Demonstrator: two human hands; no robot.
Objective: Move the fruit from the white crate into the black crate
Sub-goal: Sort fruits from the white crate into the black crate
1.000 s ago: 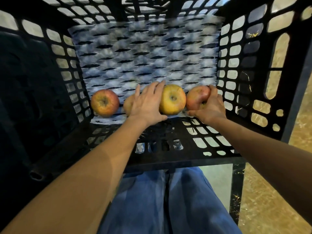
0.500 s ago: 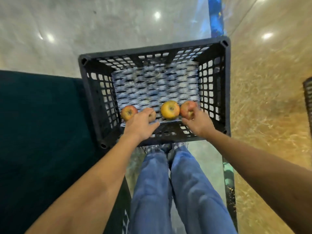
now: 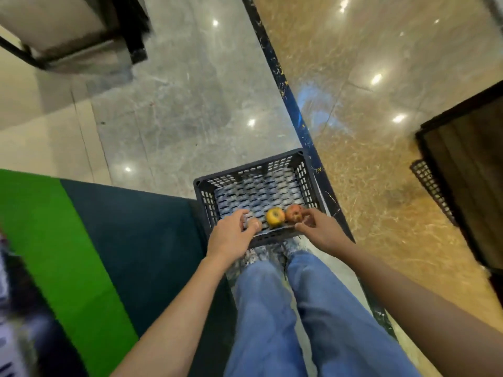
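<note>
Head view: a green and dark teal mat (image 3: 81, 227) lies left of the black slatted plastic crate (image 3: 307, 180), which stands on glossy grey marble floor (image 3: 190, 104). Apples sit in a row along the crate's near wall. The left hand (image 3: 231, 236) curls its fingers (image 3: 242, 214) over a partly hidden apple (image 3: 254, 223). The round yellow apple (image 3: 275, 217) has its stem hollow facing up. The right hand (image 3: 322, 231) bends its fingers beside the red apple (image 3: 293, 213); I cannot tell if they touch it.

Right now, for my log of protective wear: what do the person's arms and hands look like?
Both are bare: the left hand and right hand wear no gloves, and I see no rings, watch or bracelet. No sleeve shows on the left forearm or right forearm to the frame edge. Below, blue jeans are worn.
</note>
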